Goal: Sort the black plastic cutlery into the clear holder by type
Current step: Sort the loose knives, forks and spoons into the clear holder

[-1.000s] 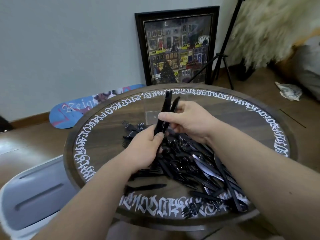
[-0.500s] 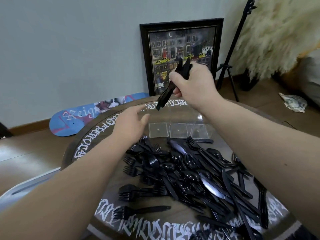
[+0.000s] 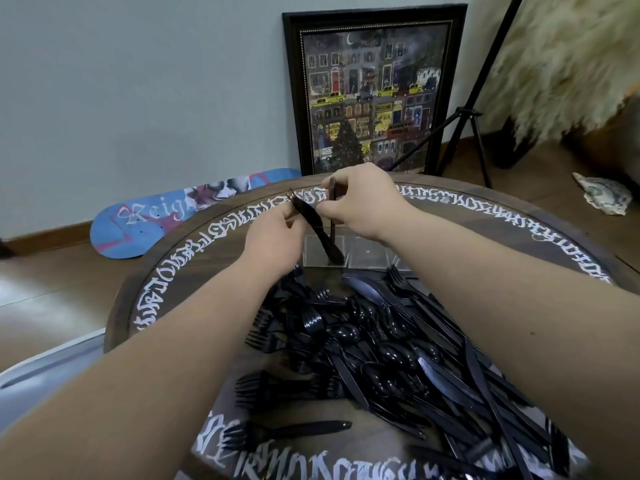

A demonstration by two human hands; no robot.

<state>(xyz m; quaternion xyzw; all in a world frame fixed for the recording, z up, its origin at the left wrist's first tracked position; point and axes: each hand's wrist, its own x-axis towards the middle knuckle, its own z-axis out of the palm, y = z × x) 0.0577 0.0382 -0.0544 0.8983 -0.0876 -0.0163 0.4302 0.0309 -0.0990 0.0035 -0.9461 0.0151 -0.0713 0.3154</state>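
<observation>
My right hand (image 3: 360, 202) and left hand (image 3: 277, 237) both pinch forks (image 3: 320, 233) at frame centre, handles down in the holder (image 3: 367, 254), leftmost compartment I think. Cutlery pile (image 3: 398, 358) lies lower right on counter (image 3: 194, 265).

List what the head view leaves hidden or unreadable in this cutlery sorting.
- Clear holder: right end hidden behind the right hand's forearm, compartment count unknown.
- Pieces standing in its left compartment: types unclear; both hands cover the tops.
- Cutlery pile: right part under the forearm.
- Left hand: fingertips hidden.

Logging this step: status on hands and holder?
Both hands gripping black plastic forks standing in clear holder's left compartment. Loose cutlery pile unsorted.
</observation>
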